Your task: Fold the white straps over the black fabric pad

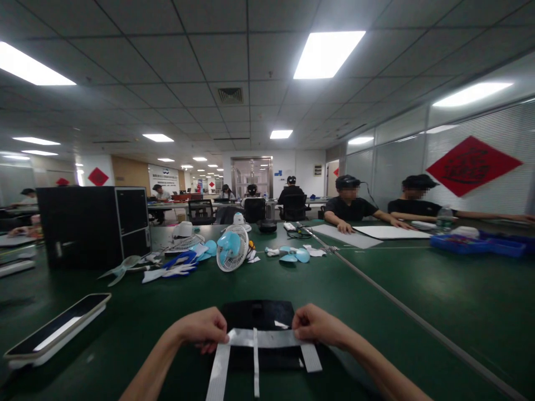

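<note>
My left hand (204,327) pinches the left end of a shiny pale grey band (276,338). At the other end, my right hand (316,325) has its fingers closed on the same band, which is held fairly straight between them. Ribbed white straps (218,372) hang or lie below the band at both ends, and a narrow white strip (256,367) crosses its middle. Behind and beneath lies a black flat object (257,309) on the green table; its kind is unclear. A small white scrap (281,324) shows on it near my right hand.
On the green table (376,334) stand a black computer case (83,225), a white-edged phone-like device (58,328), a small fan (231,248), blue-and-white gloves (175,267) and loose fan blades (295,255). Two people work at the right near blue trays (476,243). A grey strip (384,289) crosses the tabletop.
</note>
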A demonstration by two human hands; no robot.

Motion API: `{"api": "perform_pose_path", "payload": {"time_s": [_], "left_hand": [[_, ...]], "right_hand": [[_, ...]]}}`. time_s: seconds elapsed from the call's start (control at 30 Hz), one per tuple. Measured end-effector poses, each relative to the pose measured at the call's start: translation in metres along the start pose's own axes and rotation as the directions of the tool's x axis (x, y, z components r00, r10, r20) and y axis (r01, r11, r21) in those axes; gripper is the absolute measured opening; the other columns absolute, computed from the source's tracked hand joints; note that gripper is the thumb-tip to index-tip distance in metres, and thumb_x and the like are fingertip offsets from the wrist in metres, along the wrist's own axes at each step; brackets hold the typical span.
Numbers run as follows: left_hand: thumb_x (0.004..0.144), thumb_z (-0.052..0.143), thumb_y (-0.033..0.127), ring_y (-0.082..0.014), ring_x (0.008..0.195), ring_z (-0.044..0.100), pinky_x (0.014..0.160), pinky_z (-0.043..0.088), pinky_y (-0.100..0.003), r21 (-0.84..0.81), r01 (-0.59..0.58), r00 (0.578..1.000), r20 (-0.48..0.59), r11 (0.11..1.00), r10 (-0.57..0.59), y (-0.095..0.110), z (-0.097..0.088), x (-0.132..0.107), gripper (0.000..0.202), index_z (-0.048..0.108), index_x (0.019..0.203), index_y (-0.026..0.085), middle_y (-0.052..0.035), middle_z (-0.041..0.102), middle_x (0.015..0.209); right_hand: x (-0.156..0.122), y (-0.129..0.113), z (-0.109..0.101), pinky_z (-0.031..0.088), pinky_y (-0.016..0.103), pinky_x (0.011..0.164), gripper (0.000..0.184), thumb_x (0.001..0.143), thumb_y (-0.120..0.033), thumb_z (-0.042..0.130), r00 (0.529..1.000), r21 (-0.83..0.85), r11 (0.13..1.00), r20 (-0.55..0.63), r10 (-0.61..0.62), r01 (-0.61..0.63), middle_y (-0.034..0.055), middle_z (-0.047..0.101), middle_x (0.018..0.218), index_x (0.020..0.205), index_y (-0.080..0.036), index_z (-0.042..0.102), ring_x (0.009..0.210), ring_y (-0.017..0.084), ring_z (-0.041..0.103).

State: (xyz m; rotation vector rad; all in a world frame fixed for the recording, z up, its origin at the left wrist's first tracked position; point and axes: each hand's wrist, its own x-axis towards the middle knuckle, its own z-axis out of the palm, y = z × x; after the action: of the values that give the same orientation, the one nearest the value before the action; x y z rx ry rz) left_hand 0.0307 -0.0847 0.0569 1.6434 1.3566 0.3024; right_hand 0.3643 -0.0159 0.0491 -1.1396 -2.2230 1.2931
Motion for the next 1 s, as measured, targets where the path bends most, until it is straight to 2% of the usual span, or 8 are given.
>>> {"api": "perform_pose_path", "payload": {"time_s": [0.17,0.37,0.53,0.73,0.87,1.0], "left_hand": [[0.064,0.068,0.046,-0.0081,0.045,0.043,0.043,0.029,-0.021,0.1,0.023,0.998,-0.065,0.995,-0.017,-0.002,0.001,0.003,0.03,0.061,0.063,0.018,0.0055,0.051,0.051],[0.063,0.068,0.048,-0.0091,0.046,0.041,0.043,0.026,-0.022,0.167,0.031,0.995,-0.102,0.985,-0.015,-0.009,0.003,0.009,0.031,0.061,0.063,0.018,0.005,0.049,0.051],[0.063,0.069,0.048,-0.0101,0.049,0.044,0.046,0.028,-0.022,0.191,0.071,0.989,-0.14,0.979,-0.045,-0.002,0.004,0.006,0.03,0.063,0.064,0.018,0.0044,0.051,0.053],[0.062,0.065,0.037,-0.013,0.058,0.049,0.05,0.031,-0.023,0.291,0.118,0.977,-0.203,0.95,-0.059,0.007,0.006,0.001,0.019,0.064,0.067,0.019,0.0036,0.055,0.06],[0.061,0.066,0.03,-0.0145,0.069,0.053,0.056,0.036,-0.022,0.322,-0.003,0.978,-0.197,0.947,0.07,0.006,0.008,0.003,0.022,0.065,0.08,0.018,0.0021,0.06,0.075],[0.069,0.054,0.015,-0.0128,0.079,0.052,0.066,0.039,-0.021,0.398,-0.222,0.954,-0.099,0.89,0.283,0.014,0.019,0.004,0.043,0.065,0.109,0.026,-0.0002,0.06,0.097]], "right_hand": [[0.008,0.005,0.004,0.042,0.022,0.056,0.012,0.068,-0.016,0.06,0.998,-0.1,0.994,-0.04,-0.04,0.036,0.0003,0.065,0.069,0.078,-0.013,0.067,0.062,0.012,0.057],[0.01,0.011,0.007,0.04,0.02,0.054,0.013,0.067,-0.015,0.06,0.993,-0.24,0.968,-0.074,-0.09,0.07,0.0005,0.066,0.069,0.077,-0.013,0.069,0.062,0.012,0.057],[0.007,0.006,0.008,0.041,0.02,0.055,0.015,0.069,-0.016,0.06,0.993,-0.287,0.956,-0.086,-0.082,0.054,0.0016,0.068,0.073,0.08,-0.014,0.07,0.066,0.013,0.059],[0.005,0.004,0.008,0.041,0.02,0.055,0.015,0.068,-0.015,0.06,0.993,-0.323,0.945,-0.088,-0.084,0.051,0.0011,0.069,0.075,0.08,-0.016,0.069,0.067,0.013,0.061],[0.004,0.002,0.009,0.041,0.02,0.054,0.014,0.068,-0.015,0.06,0.99,-0.326,0.944,-0.101,-0.096,0.058,0.001,0.068,0.074,0.079,-0.016,0.069,0.065,0.013,0.059],[0.0,-0.005,0.009,0.042,0.021,0.056,0.016,0.069,-0.015,0.06,0.993,-0.328,0.944,-0.092,-0.071,0.037,0.0022,0.07,0.078,0.082,-0.015,0.069,0.068,0.014,0.061]]}}
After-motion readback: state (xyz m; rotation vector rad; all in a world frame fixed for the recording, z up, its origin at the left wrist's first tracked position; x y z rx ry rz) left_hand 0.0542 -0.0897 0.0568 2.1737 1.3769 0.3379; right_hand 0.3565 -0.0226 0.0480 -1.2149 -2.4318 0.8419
